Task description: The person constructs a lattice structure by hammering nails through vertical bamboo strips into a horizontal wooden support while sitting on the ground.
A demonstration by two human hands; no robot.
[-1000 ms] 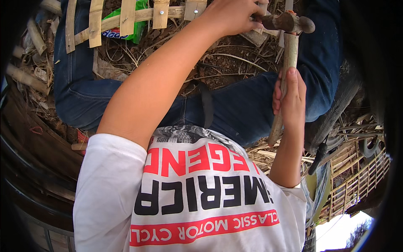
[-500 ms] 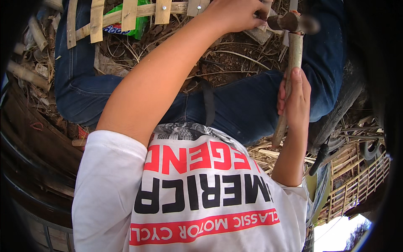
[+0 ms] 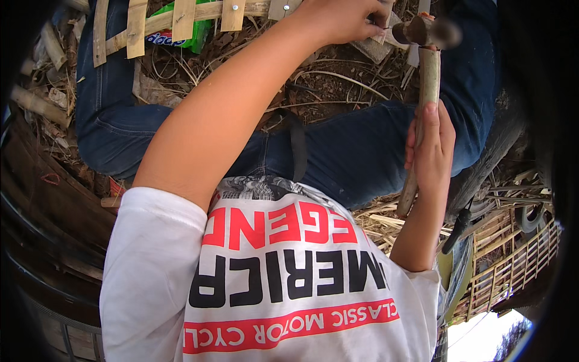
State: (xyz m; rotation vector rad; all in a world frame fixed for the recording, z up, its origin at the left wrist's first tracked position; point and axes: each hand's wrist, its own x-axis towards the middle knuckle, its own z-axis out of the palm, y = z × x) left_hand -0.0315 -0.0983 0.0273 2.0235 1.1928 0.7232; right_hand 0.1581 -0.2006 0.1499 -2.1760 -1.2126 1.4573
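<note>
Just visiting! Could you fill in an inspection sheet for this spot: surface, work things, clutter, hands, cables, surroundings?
Surface: bare ground, littered with straw.
Work things: hammer; bamboo slats across a crosspiece, two showing nail heads.
Clutter: green wrapper behind the slats; cut bamboo at left.
Left hand: just left of the hammer's head; what it holds is unclear.
Right hand: closed on the hammer's handle.
Cables: nothing seen.
Surroundings: bamboo lattice at lower right.

At 1 o'clock the hammer head (image 3: 415,30) is dull metal, its handle (image 3: 429,78) matt wood, the 11-o'clock wrapper (image 3: 198,42) glossy plastic.
</note>
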